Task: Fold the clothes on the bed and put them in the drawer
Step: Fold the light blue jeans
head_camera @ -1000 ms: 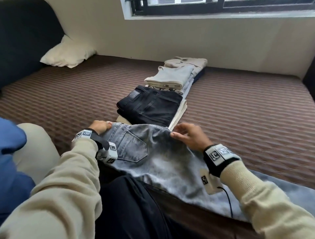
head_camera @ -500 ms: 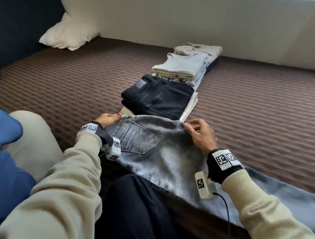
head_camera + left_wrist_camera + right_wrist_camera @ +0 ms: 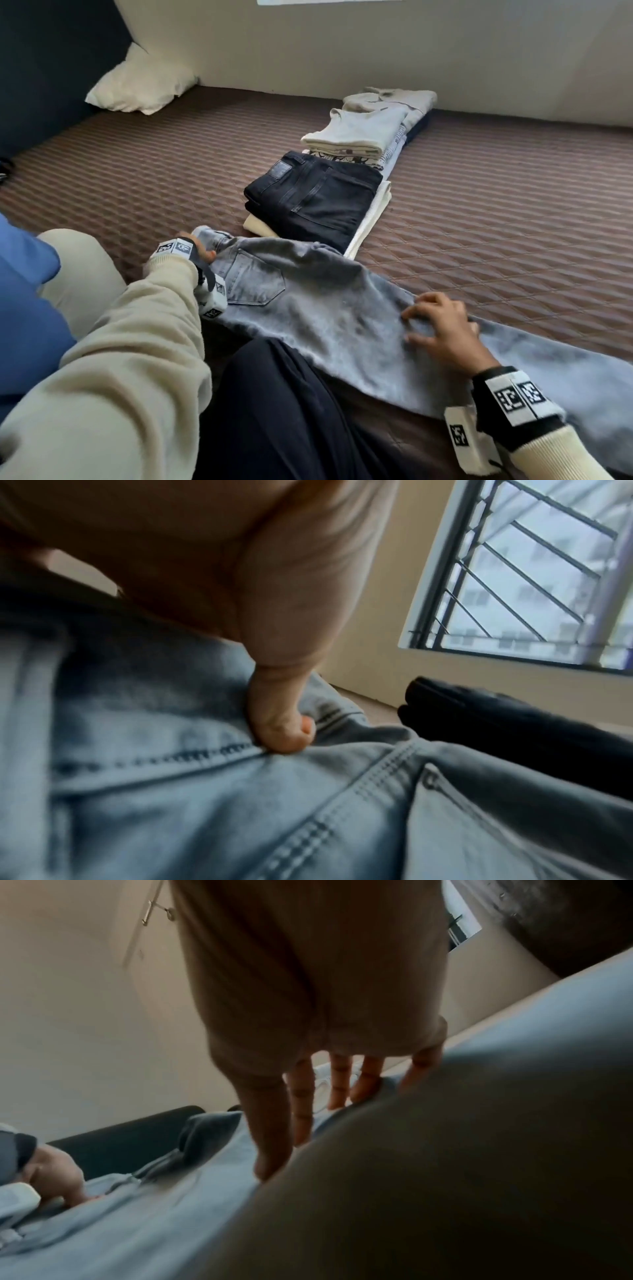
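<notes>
Grey denim jeans (image 3: 329,308) lie across the bed (image 3: 496,246): left hand (image 3: 202,251) pinches the waistband, right hand (image 3: 442,329) presses flat, fingers spread. Just beyond, folded black jeans (image 3: 315,198) head a row of folded clothes (image 3: 370,130); pillow (image 3: 140,85) far left.

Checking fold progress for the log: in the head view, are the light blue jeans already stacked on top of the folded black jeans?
No. The light blue jeans lie spread on the bed in front of the black jeans, under both hands.
</notes>
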A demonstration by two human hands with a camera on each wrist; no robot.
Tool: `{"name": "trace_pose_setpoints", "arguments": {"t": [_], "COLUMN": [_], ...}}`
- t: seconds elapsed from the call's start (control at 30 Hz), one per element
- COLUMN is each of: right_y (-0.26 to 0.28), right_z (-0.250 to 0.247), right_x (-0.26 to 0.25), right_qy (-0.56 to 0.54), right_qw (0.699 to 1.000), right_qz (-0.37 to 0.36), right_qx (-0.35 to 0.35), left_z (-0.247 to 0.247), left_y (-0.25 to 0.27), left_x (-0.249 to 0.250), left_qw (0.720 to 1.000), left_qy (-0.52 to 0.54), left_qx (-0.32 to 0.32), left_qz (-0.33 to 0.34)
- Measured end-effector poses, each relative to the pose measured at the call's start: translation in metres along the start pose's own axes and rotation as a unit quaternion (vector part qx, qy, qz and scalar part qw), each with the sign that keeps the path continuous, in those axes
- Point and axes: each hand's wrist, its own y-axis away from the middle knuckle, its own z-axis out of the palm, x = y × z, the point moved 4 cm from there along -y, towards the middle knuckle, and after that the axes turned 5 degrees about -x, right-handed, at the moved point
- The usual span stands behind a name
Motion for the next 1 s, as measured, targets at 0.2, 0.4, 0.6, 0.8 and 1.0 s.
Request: {"name": "trace_pose_setpoints", "arguments": {"t": [0.2,0.4,0.6,0.8,1.0], "right_y": [0.018,0.043,0.117,0.213,0.239], "right_z": [-0.005,-0.030,-0.075,-0.086,-0.068], "right_x": [0.005,0.045,0.142,0.238,0.279], "right_qy": [0.034,-0.079,-0.217,-0.288,-0.352], "right_qw": [0.999,0.986,0.907,0.757,0.672], "right_qz": [0.037,0.102,0.194,0.380,0.521], "right_qx": [-0.001,0.102,0.305,0.447,0.392], "left_z": [-0.008,-0.012,0.095,0.216,0.245], "left_y": [0.026,0.110,0.221,0.294,0.317], "left_x": [0.036,0.149,0.275,0.343,0.339], "left_qw": [0.991,0.907,0.845,0.847,0.897], "left_qy": [0.116,0.346,0.252,0.153,0.027], "left_qx": [0.059,-0.035,-0.207,-0.223,-0.052], "left_qz": [-0.011,0.238,0.424,0.457,0.439]}}
